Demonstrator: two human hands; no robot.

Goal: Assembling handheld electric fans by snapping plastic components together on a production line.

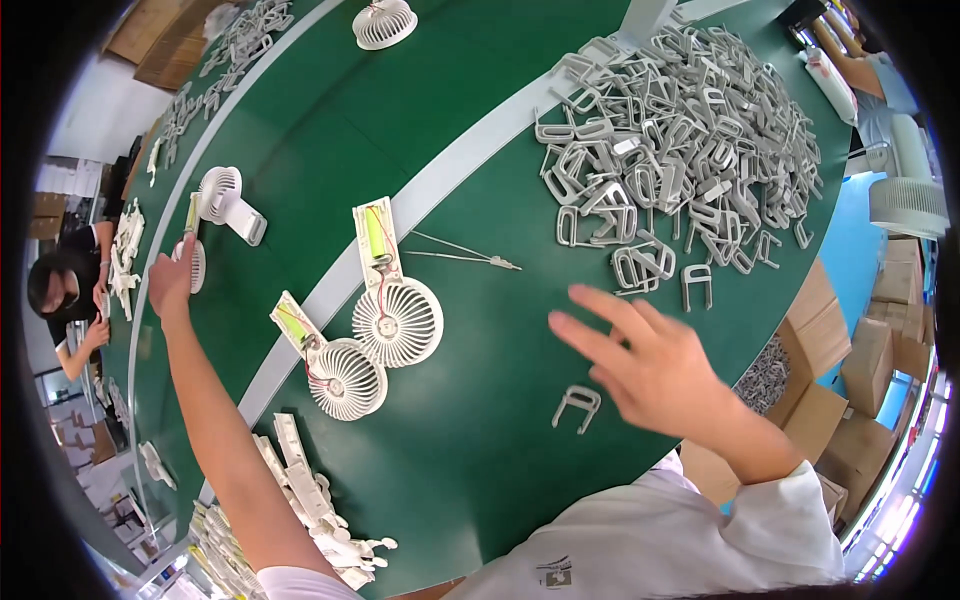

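My left hand point(172, 280) reaches to the far left, its fingers closed on a white handheld fan point(197, 268). Beside it lies a second fan point(222, 195) with its handle toward me. In the middle rest two opened fans, one point(398, 322) touching the other point(345, 378); green battery cells and red wires show in their handles. My right hand point(655, 370) hovers over the green table with fingers spread, holding nothing. One grey U-shaped clip point(576, 408) lies just left of it, another point(697, 287) beyond it. A thin two-pronged metal tool point(490, 260) lies ahead of its fingertips.
A large heap of grey clips point(690, 140) covers the far right. White handle shells point(310, 490) are piled near my left forearm. Another fan point(384, 24) sits at the top. A light strip point(465, 150) crosses the table. Cardboard boxes point(868, 365) stand right; another person point(75, 290) works left.
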